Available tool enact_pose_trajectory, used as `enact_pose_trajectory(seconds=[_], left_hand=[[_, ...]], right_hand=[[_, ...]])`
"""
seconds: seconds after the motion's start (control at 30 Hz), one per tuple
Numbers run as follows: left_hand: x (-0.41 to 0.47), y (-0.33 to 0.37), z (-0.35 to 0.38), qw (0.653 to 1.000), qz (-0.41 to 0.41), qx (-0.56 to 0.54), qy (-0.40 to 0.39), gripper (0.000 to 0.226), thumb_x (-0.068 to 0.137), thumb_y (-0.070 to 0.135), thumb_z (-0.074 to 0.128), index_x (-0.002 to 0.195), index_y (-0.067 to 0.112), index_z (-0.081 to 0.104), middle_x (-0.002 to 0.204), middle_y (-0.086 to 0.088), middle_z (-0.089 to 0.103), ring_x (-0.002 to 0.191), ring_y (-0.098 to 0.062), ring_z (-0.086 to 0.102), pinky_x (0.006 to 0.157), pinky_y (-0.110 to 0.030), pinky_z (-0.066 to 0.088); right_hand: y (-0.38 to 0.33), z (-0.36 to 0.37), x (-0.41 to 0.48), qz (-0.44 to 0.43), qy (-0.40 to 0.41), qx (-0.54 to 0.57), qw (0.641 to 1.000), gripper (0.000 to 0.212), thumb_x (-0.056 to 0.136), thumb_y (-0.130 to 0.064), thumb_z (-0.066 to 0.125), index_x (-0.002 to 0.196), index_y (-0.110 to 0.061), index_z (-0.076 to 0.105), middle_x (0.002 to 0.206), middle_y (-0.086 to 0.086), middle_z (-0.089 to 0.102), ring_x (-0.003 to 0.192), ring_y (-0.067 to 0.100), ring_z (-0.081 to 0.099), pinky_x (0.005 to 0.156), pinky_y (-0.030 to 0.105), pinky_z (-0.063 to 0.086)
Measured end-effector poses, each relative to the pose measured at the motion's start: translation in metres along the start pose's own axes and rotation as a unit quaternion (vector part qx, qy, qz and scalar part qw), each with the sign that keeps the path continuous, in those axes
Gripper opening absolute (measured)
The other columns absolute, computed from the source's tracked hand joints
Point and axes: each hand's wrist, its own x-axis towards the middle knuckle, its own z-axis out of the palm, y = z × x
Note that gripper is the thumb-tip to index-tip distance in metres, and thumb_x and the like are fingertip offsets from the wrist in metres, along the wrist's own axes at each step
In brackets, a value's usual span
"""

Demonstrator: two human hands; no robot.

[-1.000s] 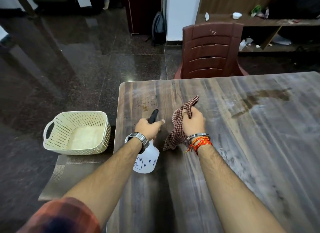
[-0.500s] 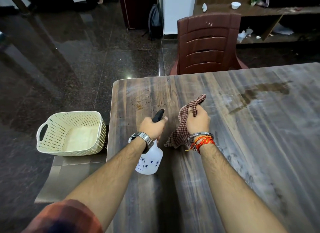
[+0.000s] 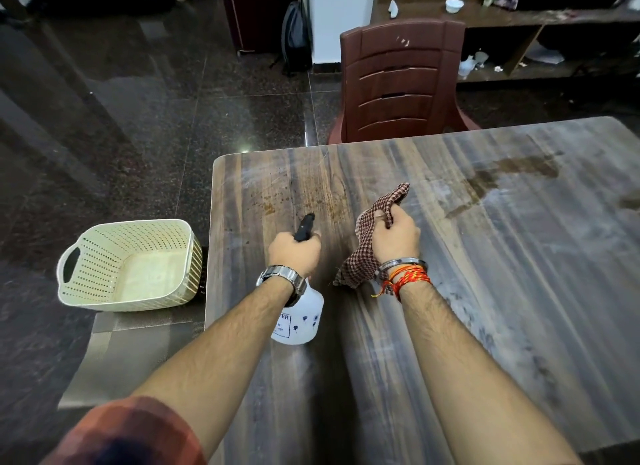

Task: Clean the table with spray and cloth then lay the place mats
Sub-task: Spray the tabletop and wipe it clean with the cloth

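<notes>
My left hand (image 3: 293, 253) grips the black trigger head of a white spray bottle (image 3: 301, 321), held over the near left part of the wooden table (image 3: 502, 291) with its nozzle pointing away from me. Brown spots lie on the wood just beyond the nozzle. My right hand (image 3: 394, 238) holds a bunched red-and-white checked cloth (image 3: 363, 257) beside the bottle, its lower end hanging down to the table. Grey woven place mats (image 3: 128, 347) lie stacked on a low surface left of the table.
A cream perforated basket (image 3: 128, 267) stands on the mats, left of the table. A brown plastic chair (image 3: 401, 84) is pushed to the far edge. A dark wet streak (image 3: 502, 174) marks the far right of the tabletop. Polished dark floor surrounds everything.
Both hands, with bottle and cloth, sit a little further from the table's far edge than before; the view has shifted, showing more of the table's left corner.
</notes>
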Motion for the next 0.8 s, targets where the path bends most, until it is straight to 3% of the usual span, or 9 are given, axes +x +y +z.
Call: enact_pose_trajectory(seconds=[0.13,0.3,0.47,0.6,0.73,0.8], left_hand=[[0.003,-0.007,-0.017,0.998,-0.036,-0.045,-0.017,0.035,0.085,0.042,0.070,0.077,0.007,0.073,0.068,-0.005,0.076,0.039,-0.019,0.057,0.048,-0.029,0.052],[0.004,-0.018,-0.040,0.995,-0.041,-0.004,0.089,0.038,0.076,0.046,0.064,0.072,0.010,0.070,0.071,-0.015,0.073,0.064,-0.034,0.071,0.067,-0.040,0.062],[0.011,-0.036,-0.055,0.993,-0.070,-0.059,0.078,0.045,0.067,0.052,0.067,0.075,0.008,0.070,0.071,-0.013,0.075,0.042,-0.027,0.061,0.058,-0.043,0.062],[0.001,-0.037,-0.061,0.991,-0.068,-0.020,0.118,0.042,0.075,0.046,0.061,0.075,0.005,0.072,0.068,-0.014,0.072,0.061,-0.035,0.070,0.057,-0.033,0.057],[-0.002,-0.042,-0.063,0.994,-0.079,-0.042,0.058,0.042,0.072,0.048,0.071,0.079,0.007,0.072,0.069,-0.009,0.076,0.050,-0.028,0.066,0.061,-0.040,0.062],[-0.004,-0.044,-0.064,0.996,-0.075,-0.042,0.041,0.041,0.076,0.047,0.072,0.077,0.006,0.071,0.066,-0.010,0.075,0.042,-0.023,0.060,0.058,-0.036,0.059]], right_hand=[[-0.003,0.003,0.000,-0.001,-0.010,0.003,1.000,0.020,0.096,-0.022,0.048,0.097,-0.010,0.064,0.091,0.014,0.068,0.088,0.033,0.061,0.066,0.024,0.034],[-0.010,0.016,0.000,-0.014,-0.024,0.009,1.000,0.022,0.095,-0.023,0.049,0.102,-0.009,0.065,0.099,0.015,0.068,0.095,0.036,0.061,0.077,0.032,0.045],[-0.018,0.027,-0.006,-0.024,-0.047,0.018,0.998,0.022,0.096,-0.022,0.049,0.103,-0.009,0.065,0.101,0.015,0.068,0.097,0.035,0.060,0.076,0.030,0.043],[-0.023,0.033,-0.012,-0.045,-0.066,0.001,0.997,0.021,0.096,-0.024,0.048,0.092,-0.008,0.062,0.096,0.016,0.067,0.092,0.037,0.059,0.069,0.028,0.035],[-0.027,0.037,-0.018,-0.055,-0.069,-0.004,0.996,0.021,0.096,-0.024,0.049,0.089,-0.008,0.060,0.093,0.019,0.067,0.090,0.039,0.059,0.068,0.031,0.035],[-0.030,0.037,-0.021,-0.057,-0.072,-0.004,0.996,0.020,0.096,-0.022,0.049,0.091,-0.007,0.061,0.094,0.018,0.067,0.091,0.038,0.059,0.069,0.031,0.037]])
